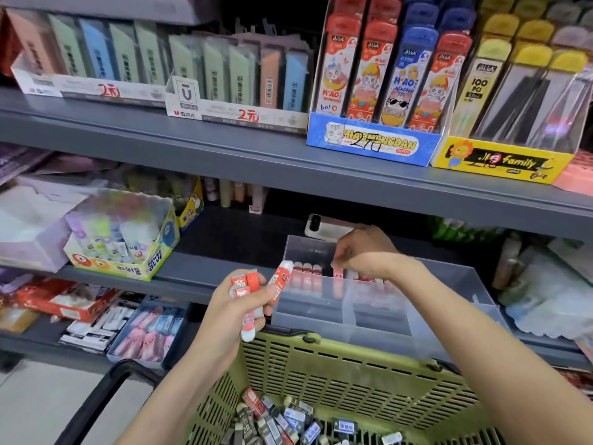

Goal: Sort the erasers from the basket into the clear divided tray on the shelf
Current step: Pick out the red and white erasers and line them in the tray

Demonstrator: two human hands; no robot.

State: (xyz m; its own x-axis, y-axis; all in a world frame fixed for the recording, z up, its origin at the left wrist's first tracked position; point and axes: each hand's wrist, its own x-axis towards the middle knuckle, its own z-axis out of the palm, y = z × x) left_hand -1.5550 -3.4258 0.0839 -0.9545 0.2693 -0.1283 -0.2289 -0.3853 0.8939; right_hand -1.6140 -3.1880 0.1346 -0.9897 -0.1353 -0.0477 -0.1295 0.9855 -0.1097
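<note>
**Red erasers going into the tray, one hand feeding, one hand holding**

The right hand (362,248) reaches over the clear divided tray (449,284) on the shelf (199,277). Its fingers (340,259) curl downward and pinch the top of a single eraser (337,273), which stands upright inside a back compartment. Just to the left of those fingers, in the same part of the tray, a row of erasers (306,272) stands side by side.

The left hand (237,303) hovers in front of the tray's left corner, above the rim of the green basket (321,364). It is closed round a bundle of red-and-white erasers (253,284). One long piece sticks up past the thumb toward the tray and another hangs below the palm.

Below both hands, in the bottom of the basket, lie loose erasers (282,415) in dark, blue and red sleeves, piled in no order. Left of the left hand, a glue box (128,245) stands on the same shelf.
</note>
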